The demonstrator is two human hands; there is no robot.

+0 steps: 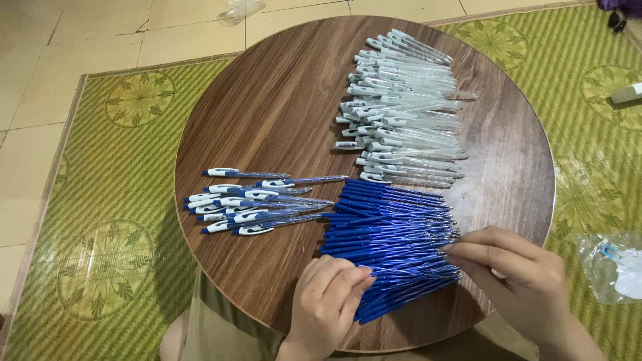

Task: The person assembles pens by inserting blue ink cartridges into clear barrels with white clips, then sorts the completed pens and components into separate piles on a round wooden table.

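While curled at the near edge of the round wooden bench (267,100), left hand (328,301) with fingers (354,284) bent loosely against the near ends of the blue refills (388,234), touching but not clearly pinching any. Right hand (518,274) at the pile's far ends, fingers (468,249) drawn together on the refill tips, gripping a few as far as can be told. Refill pile spread fan-like at the bench's front middle, between both hands. Just left of it, assembled blue-and-white pens (247,200) in a loose row. Behind it, clear pen barrels (401,107) heaped toward the far right. Under everything, a green woven mat (100,200); on the mat at right, a crumpled plastic bag (612,264).
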